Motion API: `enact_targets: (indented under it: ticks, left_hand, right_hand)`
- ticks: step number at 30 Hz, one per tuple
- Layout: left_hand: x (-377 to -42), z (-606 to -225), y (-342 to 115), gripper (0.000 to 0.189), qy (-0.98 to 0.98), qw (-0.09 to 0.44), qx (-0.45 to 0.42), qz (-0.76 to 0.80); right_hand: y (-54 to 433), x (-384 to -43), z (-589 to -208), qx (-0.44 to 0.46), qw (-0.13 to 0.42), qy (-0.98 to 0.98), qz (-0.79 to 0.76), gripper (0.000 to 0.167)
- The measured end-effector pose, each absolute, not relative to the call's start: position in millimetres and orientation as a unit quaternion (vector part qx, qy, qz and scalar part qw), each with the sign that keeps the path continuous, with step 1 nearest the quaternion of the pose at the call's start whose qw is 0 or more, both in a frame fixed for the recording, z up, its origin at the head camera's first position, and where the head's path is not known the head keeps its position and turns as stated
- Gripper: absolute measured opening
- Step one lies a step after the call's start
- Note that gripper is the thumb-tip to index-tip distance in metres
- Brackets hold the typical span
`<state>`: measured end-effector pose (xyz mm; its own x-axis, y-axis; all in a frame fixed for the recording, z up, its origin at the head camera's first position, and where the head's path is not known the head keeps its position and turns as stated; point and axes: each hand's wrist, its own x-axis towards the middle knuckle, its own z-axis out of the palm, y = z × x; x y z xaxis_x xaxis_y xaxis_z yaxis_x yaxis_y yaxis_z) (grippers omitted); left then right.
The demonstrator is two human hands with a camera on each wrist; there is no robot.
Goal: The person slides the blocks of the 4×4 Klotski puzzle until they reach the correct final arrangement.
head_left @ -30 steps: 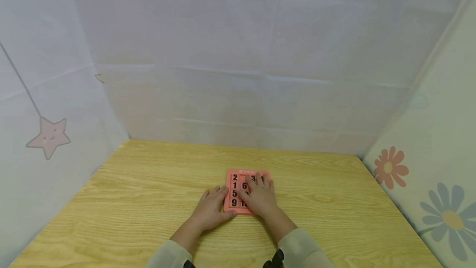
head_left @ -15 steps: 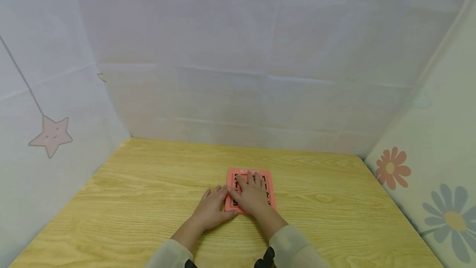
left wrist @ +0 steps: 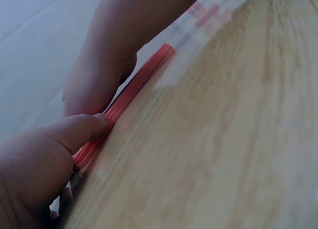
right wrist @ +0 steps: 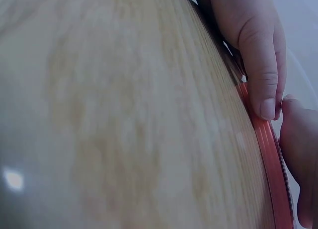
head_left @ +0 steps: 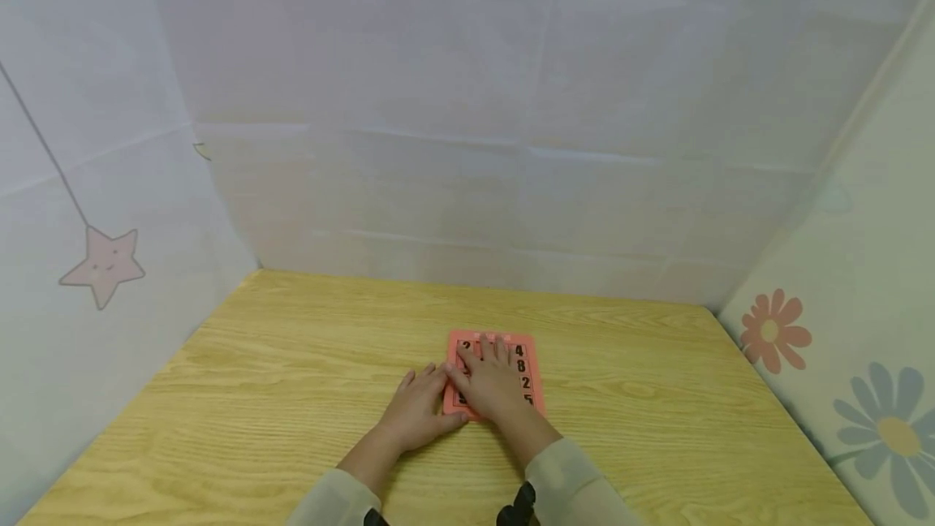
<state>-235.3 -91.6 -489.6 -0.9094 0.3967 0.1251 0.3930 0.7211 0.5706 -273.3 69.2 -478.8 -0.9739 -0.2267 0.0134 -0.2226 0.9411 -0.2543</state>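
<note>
A pink sliding number puzzle [head_left: 526, 368] lies flat on the wooden table. My left hand [head_left: 418, 412] holds its near left corner, fingers along the left side. In the left wrist view the thumb [left wrist: 82, 128] presses the puzzle's near edge. Spread over the number tiles is my right hand [head_left: 491, 386], fingers extended, fingertips on the upper rows. It hides the middle columns, while 4, 8, 2 and 5 show on the right. From the right wrist camera, the puzzle's ridged pink edge [right wrist: 271, 159] runs below both hands.
The wooden table [head_left: 292, 347] extends around the puzzle on all sides. Pale cloth walls [head_left: 467, 120] enclose its back and sides, printed with a pink star [head_left: 105, 265] on the left and flowers [head_left: 776, 329] on the right.
My right hand has slid left across the puzzle, uncovering the right column and covering the middle and left tiles. The puzzle has turned slightly; my left hand stays at its corner.
</note>
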Motion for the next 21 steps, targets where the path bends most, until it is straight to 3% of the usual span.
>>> enact_targets:
  ticks: [21]
  left_hand:
    - [-234.5, -486.8, -91.3, 0.084, 0.931, 0.017, 0.198, 0.307]
  right_hand:
    - [84.3, -272.6, -481.2, -0.107, 0.001, 0.986, -0.128, 0.064]
